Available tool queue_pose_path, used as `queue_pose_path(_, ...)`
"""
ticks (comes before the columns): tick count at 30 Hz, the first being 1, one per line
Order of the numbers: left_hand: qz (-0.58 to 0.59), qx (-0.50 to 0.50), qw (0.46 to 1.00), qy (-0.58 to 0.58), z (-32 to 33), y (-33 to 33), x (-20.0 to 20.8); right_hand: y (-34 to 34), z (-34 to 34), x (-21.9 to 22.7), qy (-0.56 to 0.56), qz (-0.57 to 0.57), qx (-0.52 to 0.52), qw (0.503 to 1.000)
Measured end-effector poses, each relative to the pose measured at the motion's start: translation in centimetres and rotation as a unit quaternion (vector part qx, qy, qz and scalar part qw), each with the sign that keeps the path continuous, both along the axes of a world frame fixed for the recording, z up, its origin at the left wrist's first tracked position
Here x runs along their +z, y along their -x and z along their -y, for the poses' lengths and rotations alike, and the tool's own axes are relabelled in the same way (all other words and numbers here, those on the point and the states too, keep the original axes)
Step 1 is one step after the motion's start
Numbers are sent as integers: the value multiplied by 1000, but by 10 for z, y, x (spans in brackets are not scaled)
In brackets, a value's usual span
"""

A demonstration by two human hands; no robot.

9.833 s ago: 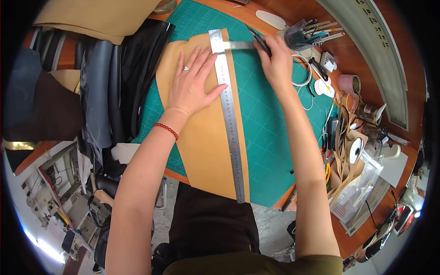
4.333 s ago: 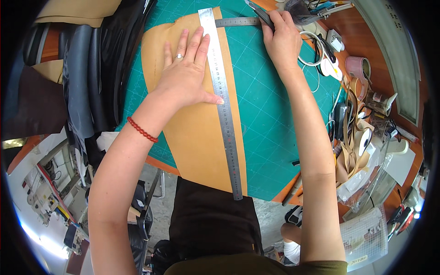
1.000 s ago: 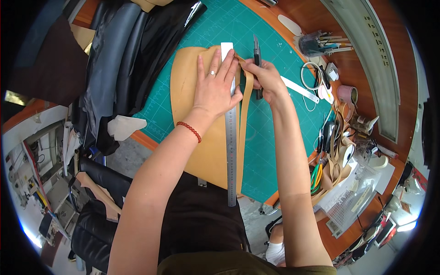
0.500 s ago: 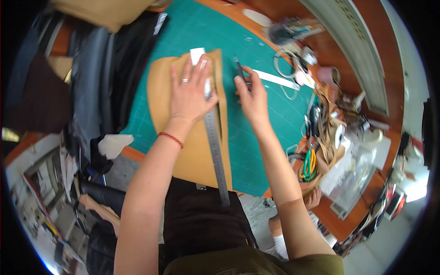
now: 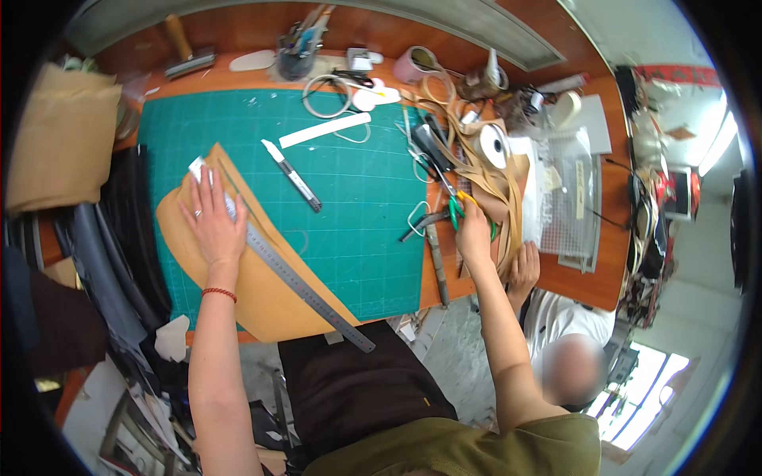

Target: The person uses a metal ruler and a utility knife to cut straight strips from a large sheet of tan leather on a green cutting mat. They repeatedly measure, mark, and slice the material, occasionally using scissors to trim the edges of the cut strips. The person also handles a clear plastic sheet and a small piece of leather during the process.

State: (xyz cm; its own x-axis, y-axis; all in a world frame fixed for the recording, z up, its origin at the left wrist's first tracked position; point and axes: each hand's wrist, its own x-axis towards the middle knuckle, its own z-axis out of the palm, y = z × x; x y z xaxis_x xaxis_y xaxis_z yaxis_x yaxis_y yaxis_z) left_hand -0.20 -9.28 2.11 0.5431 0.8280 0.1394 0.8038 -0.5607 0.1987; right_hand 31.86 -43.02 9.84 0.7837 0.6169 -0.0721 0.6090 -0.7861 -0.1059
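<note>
My left hand (image 5: 214,230) lies flat, fingers spread, over the upper end of a steel ruler (image 5: 305,295). The ruler runs slantwise across a folded tan sheet (image 5: 255,292), leather by its look, and its lower end sticks out past the table edge. My right hand (image 5: 475,238) is at the right of the green cutting mat (image 5: 365,262), its fingers closed around the handles of scissors (image 5: 455,208) with green and orange grips. On the mat between my hands rests a black and white pen-like tool (image 5: 292,176).
Beyond the tool lies a white strip (image 5: 325,129). Tan strips (image 5: 508,186), a white tape roll (image 5: 492,147) and a clear mesh case (image 5: 567,190) crowd the right side. Another person's hand (image 5: 524,270) rests at the table edge near my right forearm. Dark rolled material (image 5: 123,238) stands left.
The dark pen-like tool has left my right hand. That hand has moved right to the scissors. My left hand stays on the ruler, and the view has turned toward the right.
</note>
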Motion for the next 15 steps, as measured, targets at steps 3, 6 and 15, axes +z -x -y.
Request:
queue_pose_path(3, -5, -11, 1000, -3, 3, -2, -6, 6, -7, 17, -12, -11, 11, 1000)
queue_pose_path(6, -6, -1, 1000, -15, -3, 6, -9, 15, -14, 45, -101, 81, 79, 988)
queue_pose_path(15, -15, -7, 1000, -20, 1, -2, -14, -123, 36, 27, -3, -54, -187, 981)
